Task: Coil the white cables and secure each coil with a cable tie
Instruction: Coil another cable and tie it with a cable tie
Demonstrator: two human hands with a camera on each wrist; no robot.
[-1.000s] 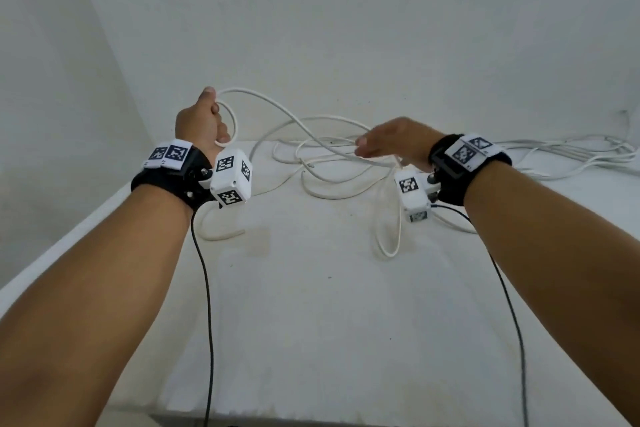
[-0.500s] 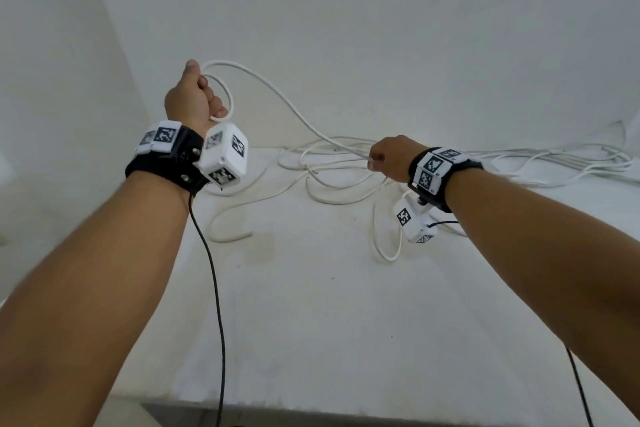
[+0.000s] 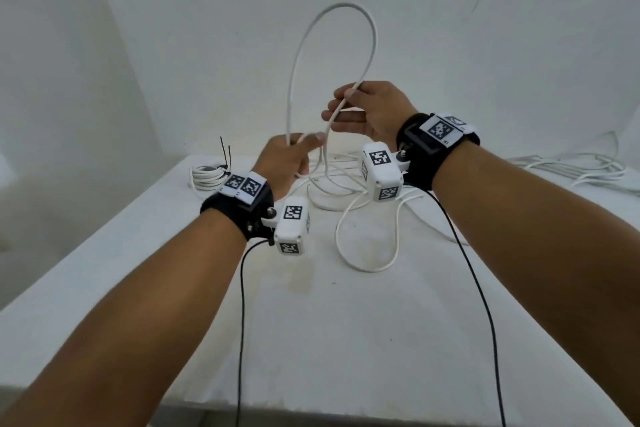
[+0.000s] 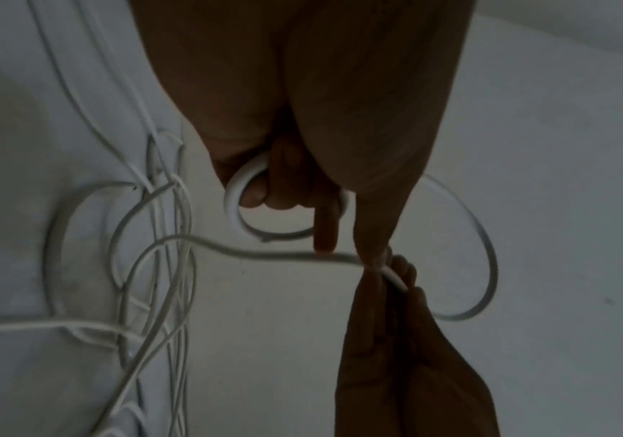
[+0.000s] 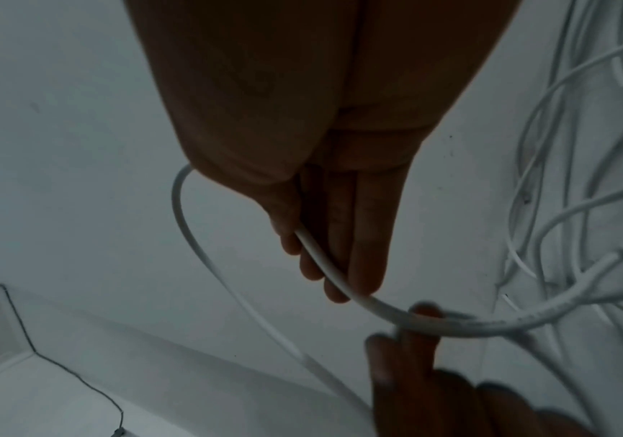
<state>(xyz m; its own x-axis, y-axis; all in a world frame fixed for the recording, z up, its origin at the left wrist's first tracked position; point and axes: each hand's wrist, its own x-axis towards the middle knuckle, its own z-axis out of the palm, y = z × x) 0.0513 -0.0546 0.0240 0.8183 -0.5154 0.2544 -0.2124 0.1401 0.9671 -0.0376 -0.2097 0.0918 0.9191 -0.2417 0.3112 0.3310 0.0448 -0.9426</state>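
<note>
Head view bright, evenly lit and sharp; both wrist views dim, grainy, hands silhouetted, edges bowed.

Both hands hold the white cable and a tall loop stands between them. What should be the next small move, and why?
Probably the right hand should bring its pinched strand down to the left hand, which can grip it beside the strand it already holds. That would close the tall loop of the white cable into one coil turn. Much loose cable lies on the table, so more turns must follow.
</note>
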